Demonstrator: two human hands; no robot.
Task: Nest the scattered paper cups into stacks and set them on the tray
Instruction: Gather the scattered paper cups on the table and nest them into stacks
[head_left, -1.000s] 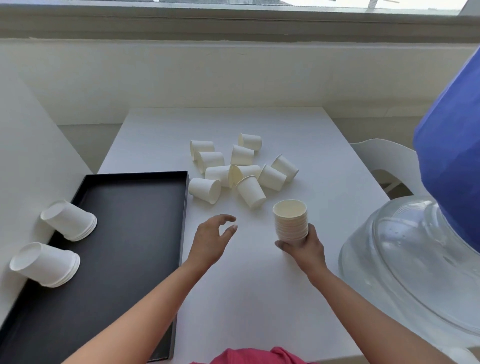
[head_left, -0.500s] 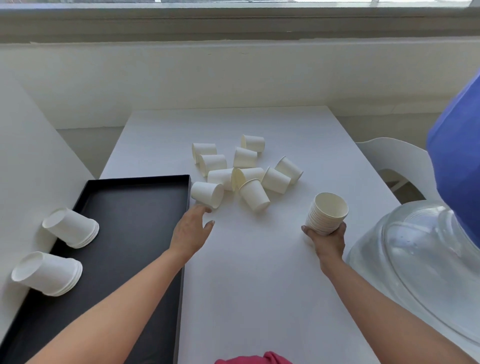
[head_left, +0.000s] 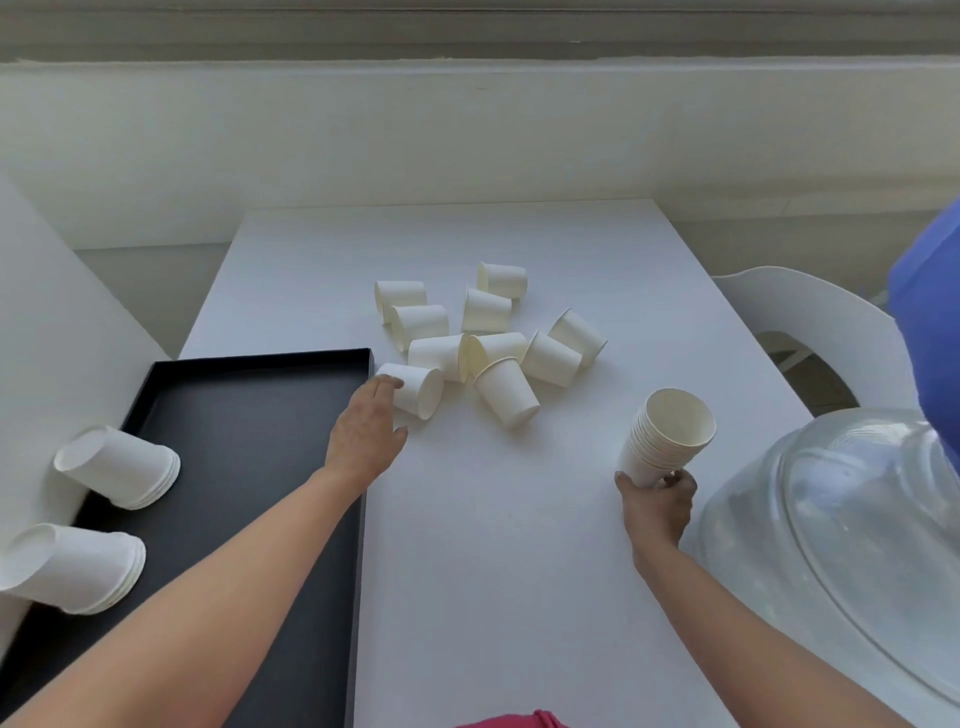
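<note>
Several white paper cups (head_left: 488, 338) lie scattered on their sides in the middle of the white table (head_left: 493, 545). My left hand (head_left: 366, 434) closes its fingers round the nearest lying cup (head_left: 418, 389), beside the tray's far right corner. My right hand (head_left: 657, 506) grips the base of a nested stack of cups (head_left: 667, 434), tilted with its mouth up, above the table at the right. A black tray (head_left: 234, 415) sits at the left. Two nested stacks stand upside down on it: one stack (head_left: 122, 465) farther, the other stack (head_left: 72, 566) nearer.
A large clear water bottle (head_left: 841, 545) with a blue part (head_left: 930, 338) bulks at the right, close to my right hand. A white chair (head_left: 800, 322) stands beyond the table's right edge. A white surface (head_left: 47, 322) borders the tray at the left.
My left hand has reached forward to the nearest lying cup and closed on it. My right hand has carried the stack to the right and tilted it.
</note>
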